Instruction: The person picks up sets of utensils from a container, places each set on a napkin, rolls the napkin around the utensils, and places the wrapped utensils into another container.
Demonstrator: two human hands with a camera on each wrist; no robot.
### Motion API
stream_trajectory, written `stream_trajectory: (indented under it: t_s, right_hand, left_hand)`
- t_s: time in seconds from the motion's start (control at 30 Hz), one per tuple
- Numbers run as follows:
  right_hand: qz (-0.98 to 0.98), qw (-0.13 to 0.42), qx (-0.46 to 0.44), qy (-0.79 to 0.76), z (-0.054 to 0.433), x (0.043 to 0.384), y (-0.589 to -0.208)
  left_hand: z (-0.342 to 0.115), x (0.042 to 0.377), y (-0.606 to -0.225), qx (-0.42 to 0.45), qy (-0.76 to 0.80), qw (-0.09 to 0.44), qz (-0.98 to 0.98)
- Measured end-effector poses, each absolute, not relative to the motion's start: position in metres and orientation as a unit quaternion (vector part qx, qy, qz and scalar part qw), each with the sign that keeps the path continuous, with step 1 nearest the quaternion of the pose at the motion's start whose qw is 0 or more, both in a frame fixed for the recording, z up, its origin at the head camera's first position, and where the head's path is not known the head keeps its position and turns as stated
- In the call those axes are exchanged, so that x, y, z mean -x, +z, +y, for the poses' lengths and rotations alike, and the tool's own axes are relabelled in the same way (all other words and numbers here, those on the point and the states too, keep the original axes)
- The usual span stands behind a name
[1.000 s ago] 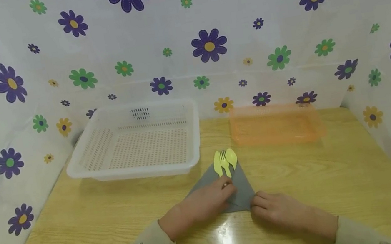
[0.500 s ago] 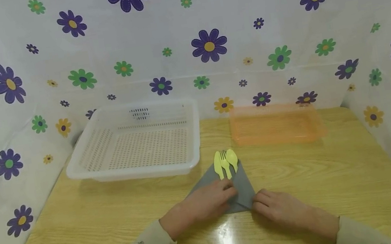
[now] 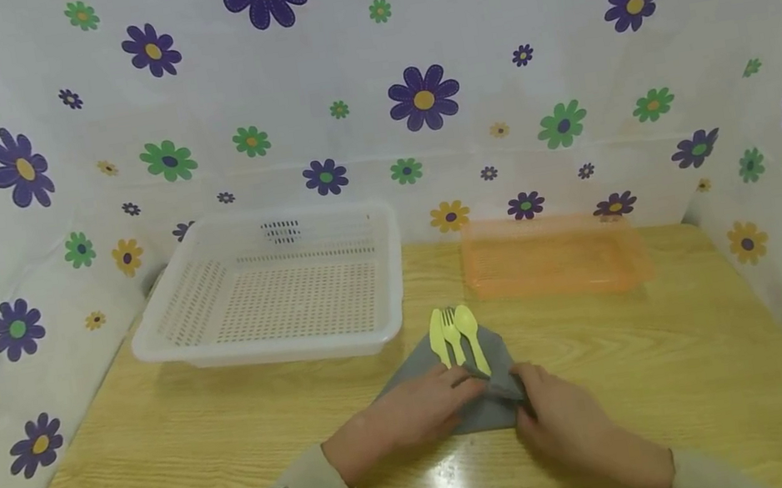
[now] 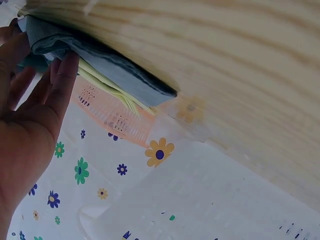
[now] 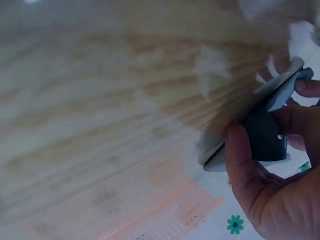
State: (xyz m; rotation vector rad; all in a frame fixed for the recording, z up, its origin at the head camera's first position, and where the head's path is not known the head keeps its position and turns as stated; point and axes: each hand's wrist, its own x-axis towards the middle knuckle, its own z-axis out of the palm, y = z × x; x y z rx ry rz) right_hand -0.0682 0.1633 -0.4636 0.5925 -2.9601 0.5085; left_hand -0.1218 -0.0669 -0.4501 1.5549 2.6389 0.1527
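On the wooden table lies a folded grey-blue cloth napkin, its top narrowing to a point. A pale yellow-green knife, fork and spoon lie on it side by side, heads away from me. My left hand holds the napkin over the lower cutlery handles, hiding their ends. With thumb and fingers, my right hand pinches the napkin's right side, where a flap is raised. In the left wrist view, fingertips touch the napkin beside the yellow cutlery.
A white perforated basket stands at the back left. To its right, against the flowered curtain, sits a shallow orange basket. The table extends to both sides of the napkin.
My right hand has turned and moved slightly forward, lifting the napkin's right part into a flap slanting left. More of the spoon's handle shows. My left hand stays nearly in place.
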Motion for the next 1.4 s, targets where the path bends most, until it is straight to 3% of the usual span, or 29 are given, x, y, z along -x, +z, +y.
stream_trajectory:
  t_s: [0.17,0.4,0.7,0.9,1.4]
  right_hand:
    - [-0.965,0.053,-0.206,0.151,0.161,0.071,-0.461]
    - [-0.93,0.144,-0.321,0.102,0.16,0.07,-0.467]
    - [-0.87,0.137,-0.471,0.042,0.168,0.079,-0.472]
    - [-0.86,0.131,-0.491,0.042,0.17,0.082,-0.475]
    - [-0.857,0.188,-0.48,0.027,0.173,0.084,-0.48]
  left_hand:
    - [-0.066,0.122,-0.449,-0.519,0.007,0.007,0.855]
    - [-0.068,0.123,-0.45,-0.528,-0.012,-0.019,0.849]
    - [-0.069,0.125,-0.45,-0.536,0.003,-0.029,0.844]
    - [-0.069,0.125,-0.451,-0.534,0.011,-0.029,0.845]
    - [-0.07,0.121,-0.451,-0.54,-0.042,-0.056,0.839]
